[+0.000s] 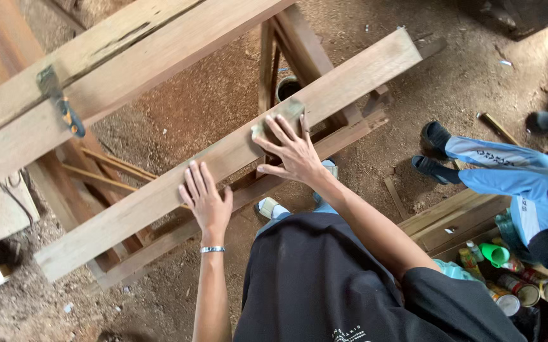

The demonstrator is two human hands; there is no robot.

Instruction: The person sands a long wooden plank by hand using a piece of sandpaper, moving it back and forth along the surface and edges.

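A long pale wooden plank (160,190) lies slanted across wooden trestles. My left hand (206,199) rests flat on the plank near its middle, fingers spread and holding nothing. Further up the plank, my right hand (294,150) presses a grey-brown piece of sandpaper (279,116) against the wood. The fingers lie over the sandpaper's near edge.
A wider beam (128,69) lies behind, with a scraper with a blue-orange handle (59,100) on it. Another person in blue trousers (515,171) sits at right. Cans and a green cup (494,253) stand on a wooden frame (451,215). Sawdust covers the floor.
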